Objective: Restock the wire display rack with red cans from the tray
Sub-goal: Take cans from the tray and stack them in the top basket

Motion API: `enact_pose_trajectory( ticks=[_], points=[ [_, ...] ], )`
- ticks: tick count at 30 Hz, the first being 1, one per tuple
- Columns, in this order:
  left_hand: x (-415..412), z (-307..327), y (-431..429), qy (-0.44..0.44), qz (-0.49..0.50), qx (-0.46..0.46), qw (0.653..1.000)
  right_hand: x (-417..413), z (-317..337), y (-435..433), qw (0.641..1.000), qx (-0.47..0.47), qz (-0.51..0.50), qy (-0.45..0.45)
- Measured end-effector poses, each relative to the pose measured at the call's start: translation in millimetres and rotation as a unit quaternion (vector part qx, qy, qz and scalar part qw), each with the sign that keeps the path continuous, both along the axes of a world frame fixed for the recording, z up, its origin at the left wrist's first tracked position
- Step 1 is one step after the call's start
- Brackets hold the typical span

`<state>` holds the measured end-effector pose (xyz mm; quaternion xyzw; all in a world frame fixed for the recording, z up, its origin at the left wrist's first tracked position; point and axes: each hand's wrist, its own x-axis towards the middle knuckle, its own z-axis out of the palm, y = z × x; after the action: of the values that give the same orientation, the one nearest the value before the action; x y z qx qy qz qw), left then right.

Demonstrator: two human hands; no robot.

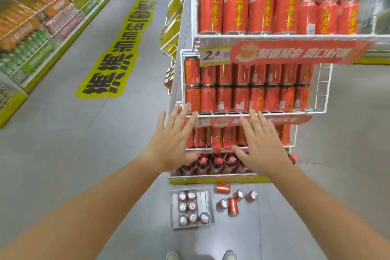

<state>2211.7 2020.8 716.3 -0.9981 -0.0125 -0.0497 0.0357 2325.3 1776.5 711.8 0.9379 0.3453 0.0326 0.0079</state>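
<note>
Head view: both arms reach out toward the white wire display rack [322, 88], and neither hand holds anything. The left hand [174, 143] spreads flat, fingers splayed, its fingertips up at the front rail of the middle shelf. The right hand [260, 145] mirrors it just beside, palm down and empty, in front of the lower shelf. Red cans [238, 12] pack the top shelf, and 2 stacked rows fill the middle one. Down on the grey floor [88, 154] sits the tray [173, 209], with 7 cans standing in its left part. To its right, loose cans [233, 206] lie scattered, some upright, some tipped on their sides.
</note>
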Motion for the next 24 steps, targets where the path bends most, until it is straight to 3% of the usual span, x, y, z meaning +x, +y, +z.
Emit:
enact_pose_trajectory(
  ticks=[9,17,21,24],
  points=[
    [-38.3,-236.5,-9.7,0.122,0.055,-0.050,0.990,-24.1,-233.3,-7.5,0.986,-0.052,0.044,0.154],
    [-104.9,-496.3,-14.1,0.284,0.095,-0.091,0.950,-67.0,-488.2,-9.3,0.958,-0.125,0.073,0.248],
    [-123.4,-600.9,-13.3,0.329,0.090,-0.092,0.935,-81.3,-586.7,-7.1,0.946,-0.132,0.061,0.291],
    [-117.0,-660.2,-10.9,0.335,0.126,-0.156,0.920,-83.3,-649.6,2.2,0.937,-0.139,0.056,0.316]
  ],
)
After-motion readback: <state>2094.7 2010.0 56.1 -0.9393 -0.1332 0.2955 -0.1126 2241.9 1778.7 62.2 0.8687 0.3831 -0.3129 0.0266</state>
